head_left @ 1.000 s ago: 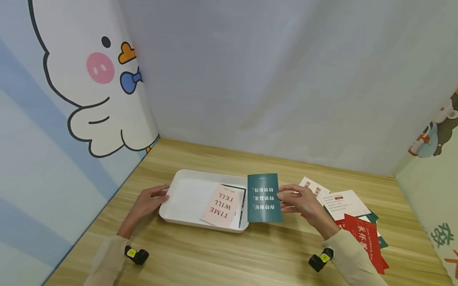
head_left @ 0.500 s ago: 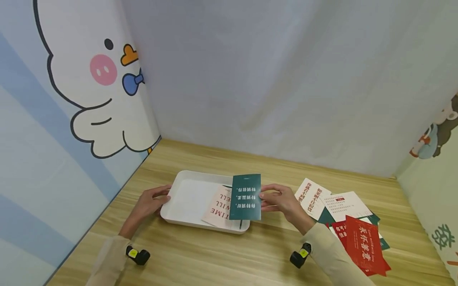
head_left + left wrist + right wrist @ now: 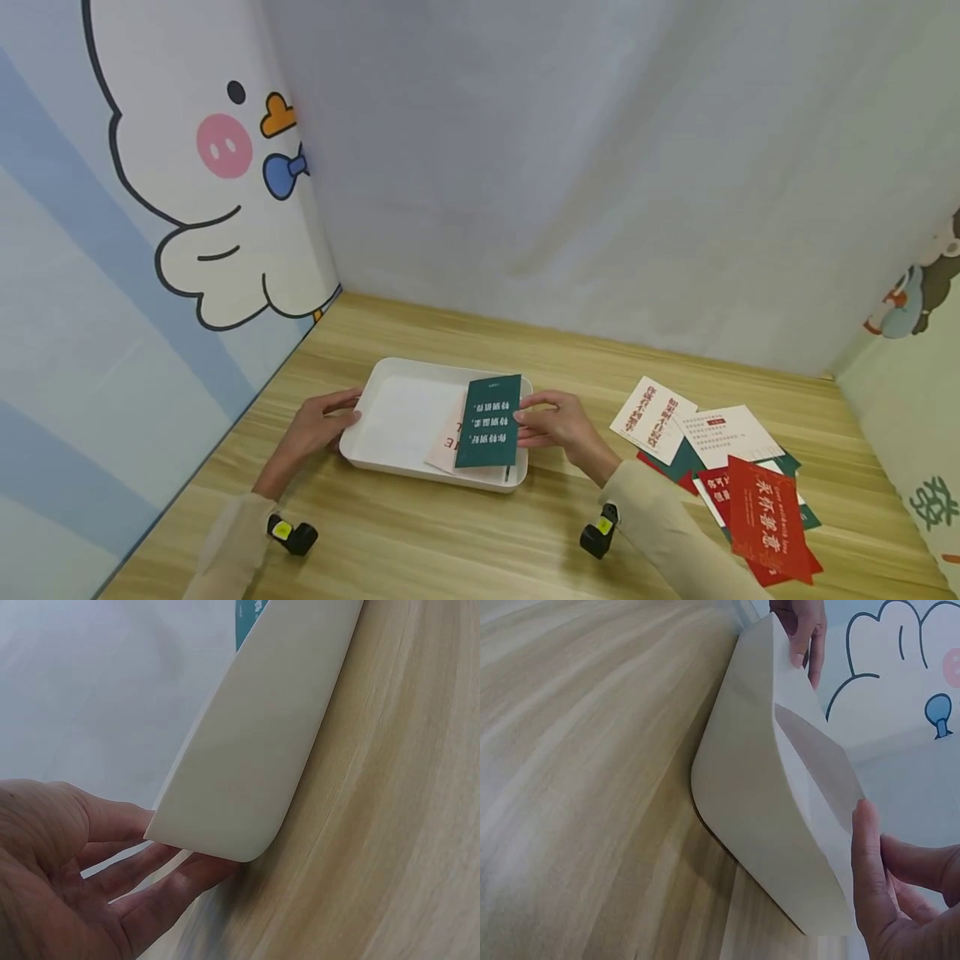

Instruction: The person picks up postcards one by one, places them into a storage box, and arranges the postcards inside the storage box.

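Observation:
A white rectangular tray [image 3: 390, 417] lies on the wooden table. At its left end my left hand [image 3: 318, 421] grips it, thumb at the rim and fingers against the outside, as the left wrist view also shows. My right hand [image 3: 558, 425] pinches the right edge of a dark green card [image 3: 489, 421] with white Chinese characters. That card is over the tray's right half, slightly tilted. Partly hidden beneath it, a pale pink card [image 3: 442, 446] with red letters lies in the tray. In the right wrist view the green card appears only edge-on at the fingers.
Right of the tray, several overlapping cards are spread on the table [image 3: 585, 533]: a white card with red characters [image 3: 654, 419], a cream card [image 3: 727, 435] and a red card [image 3: 768, 512] among them. A grey curtain stands behind, and a cartoon-printed wall [image 3: 225, 275] at the left.
My right hand has carried the green card leftward from beside the tray to over its right half, covering much of the pink card. My left hand stays on the tray.

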Demonstrator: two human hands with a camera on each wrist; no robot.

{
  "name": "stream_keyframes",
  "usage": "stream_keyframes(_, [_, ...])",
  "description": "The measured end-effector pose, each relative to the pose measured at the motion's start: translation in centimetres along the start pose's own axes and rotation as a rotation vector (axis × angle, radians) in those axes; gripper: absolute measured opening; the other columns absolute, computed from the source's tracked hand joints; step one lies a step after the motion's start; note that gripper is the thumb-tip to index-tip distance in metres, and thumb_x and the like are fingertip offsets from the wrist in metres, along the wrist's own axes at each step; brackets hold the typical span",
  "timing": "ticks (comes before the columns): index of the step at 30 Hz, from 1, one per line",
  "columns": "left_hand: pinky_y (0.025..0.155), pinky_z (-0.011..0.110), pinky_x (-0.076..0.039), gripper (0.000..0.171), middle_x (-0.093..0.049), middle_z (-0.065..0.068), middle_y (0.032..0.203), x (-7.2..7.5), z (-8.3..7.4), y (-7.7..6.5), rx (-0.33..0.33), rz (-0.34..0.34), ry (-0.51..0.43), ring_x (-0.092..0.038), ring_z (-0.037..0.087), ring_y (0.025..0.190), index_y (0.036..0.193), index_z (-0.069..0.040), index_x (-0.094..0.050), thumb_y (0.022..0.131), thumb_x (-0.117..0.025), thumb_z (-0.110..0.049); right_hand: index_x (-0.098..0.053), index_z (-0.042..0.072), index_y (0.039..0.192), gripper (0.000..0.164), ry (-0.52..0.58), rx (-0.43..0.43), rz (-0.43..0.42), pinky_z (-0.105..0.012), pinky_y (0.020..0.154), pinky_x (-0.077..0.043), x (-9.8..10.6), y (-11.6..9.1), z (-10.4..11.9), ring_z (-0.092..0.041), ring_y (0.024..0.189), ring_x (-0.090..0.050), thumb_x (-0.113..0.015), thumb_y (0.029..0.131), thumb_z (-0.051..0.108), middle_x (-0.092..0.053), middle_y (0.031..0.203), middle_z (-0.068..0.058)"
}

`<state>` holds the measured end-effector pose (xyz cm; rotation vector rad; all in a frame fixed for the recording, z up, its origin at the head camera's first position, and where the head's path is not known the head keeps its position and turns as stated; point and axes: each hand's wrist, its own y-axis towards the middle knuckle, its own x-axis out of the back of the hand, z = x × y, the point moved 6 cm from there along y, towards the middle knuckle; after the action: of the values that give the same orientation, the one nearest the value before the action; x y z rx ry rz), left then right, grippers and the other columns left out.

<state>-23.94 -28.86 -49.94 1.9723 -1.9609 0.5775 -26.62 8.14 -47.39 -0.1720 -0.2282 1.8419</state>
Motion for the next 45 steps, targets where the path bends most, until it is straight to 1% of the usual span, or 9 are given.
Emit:
stream_keyframes(7, [0.067, 0.026, -0.055, 0.048, -0.059, 0.035, 0.141, -0.4, -0.2, 0.4, -0.006, 0.005, 0.007, -0.069, 0.041, 0.112, 0.147, 0.008, -0.054, 0.103, -0.064, -0.007, -0.062, -0.017, 0.119, 0.026, -0.035, -0.02, -0.014, -0.04, 0.069, -0.063, -0.5, 0.1, -0.4, -0.018, 0.064, -0.074, -0.068, 0.097, -0.005, -0.075, 0.079, -0.014])
stream_keyframes(14, [0.071, 0.026, -0.055, 0.048, -0.059, 0.035, 0.141, -1.0, -0.3, 0.5, -0.01, 0.013, 0.029, -0.065, 0.047, 0.119, 0.147, 0.008, -0.054, 0.103, -0.063, -0.007, -0.064, -0.014, 0.112, 0.02, -0.084, -0.044, -0.093, -0.039, 0.065, -0.063, -0.5, 0.0, -0.7, -0.018, 0.059, -0.072, -0.071, 0.094, -0.007, -0.075, 0.077, -0.018])
stream_keyframes(19, [0.07, 0.027, -0.056, 0.048, -0.059, 0.035, 0.141, -1.4, -0.4, 0.7, -0.008, 0.021, 0.037, -0.066, 0.045, 0.118, 0.147, 0.009, -0.053, 0.103, -0.063, -0.009, -0.062, -0.014, 0.111, 0.021, -0.178, -0.005, -0.113, -0.04, 0.061, -0.063, -0.6, -0.2, -0.8, -0.018, 0.054, -0.07, -0.071, 0.092, -0.01, -0.073, 0.075, -0.021])
stream_keyframes(23, [0.064, 0.028, -0.055, 0.048, -0.058, 0.035, 0.142, -1.7, -0.4, 0.8, 0.006, 0.026, 0.023, -0.07, 0.038, 0.107, 0.148, 0.008, -0.053, 0.103, -0.064, -0.008, -0.06, -0.014, 0.112, 0.023, -0.257, 0.039, -0.124, -0.04, 0.057, -0.062, -0.7, -0.6, -0.4, -0.021, 0.053, -0.069, -0.07, 0.091, -0.012, -0.073, 0.077, -0.023])
stream_keyframes(28, [0.063, 0.029, -0.055, 0.049, -0.058, 0.035, 0.142, -1.8, -0.6, 1.0, 0.013, 0.03, 0.022, -0.071, 0.036, 0.105, 0.148, 0.007, -0.053, 0.103, -0.064, -0.008, -0.061, -0.012, 0.104, 0.012, -0.355, 0.098, -0.151, -0.04, 0.054, -0.061, -0.4, -1.1, 0.2, -0.02, 0.052, -0.068, -0.068, 0.094, -0.01, -0.073, 0.08, -0.025])
stream_keyframes(32, [0.064, 0.028, -0.055, 0.049, -0.058, 0.035, 0.142, -1.8, -0.5, 1.0, 0.023, 0.026, 0.033, -0.069, 0.039, 0.109, 0.148, 0.007, -0.053, 0.103, -0.064, -0.009, -0.062, -0.008, 0.096, 0.005, -0.413, 0.137, -0.173, -0.046, 0.054, -0.061, 0.4, -1.8, 0.9, -0.017, 0.049, -0.065, -0.067, 0.095, -0.009, -0.07, 0.079, -0.025])
stream_keyframes(36, [0.064, 0.028, -0.055, 0.05, -0.057, 0.035, 0.143, -1.6, -0.3, 0.9, 0.04, 0.022, 0.038, -0.069, 0.038, 0.109, 0.149, 0.006, -0.052, 0.103, -0.064, -0.01, -0.064, -0.006, 0.094, 0.004, -0.45, 0.146, -0.196, -0.047, 0.055, -0.061, 1.4, -2.4, 1.5, -0.022, 0.051, -0.066, -0.068, 0.095, -0.007, -0.07, 0.079, -0.022])
stream_keyframes(41, [0.062, 0.03, -0.056, 0.052, -0.055, 0.035, 0.145, -0.9, -0.1, 0.6, 0.051, 0.027, 0.035, -0.07, 0.033, 0.102, 0.151, 0.006, -0.05, 0.104, -0.063, -0.012, -0.066, -0.002, 0.097, 0.006, -0.549, 0.162, -0.218, -0.039, 0.055, -0.06, 2.9, -3.2, 2.3, -0.031, 0.061, -0.07, -0.071, 0.096, 0.001, -0.071, 0.086, -0.019])
stream_keyframes(45, [0.062, 0.029, -0.054, 0.053, -0.055, 0.035, 0.146, -0.2, 0.2, 0.4, 0.048, 0.026, 0.045, -0.069, 0.03, 0.1, 0.152, 0.006, -0.049, 0.105, -0.063, -0.013, -0.067, 0.001, 0.094, 0.011, -0.677, 0.221, -0.271, -0.031, 0.053, -0.055, 5.2, -4.1, 3.1, -0.029, 0.063, -0.07, -0.075, 0.096, 0.009, -0.072, 0.084, -0.013])
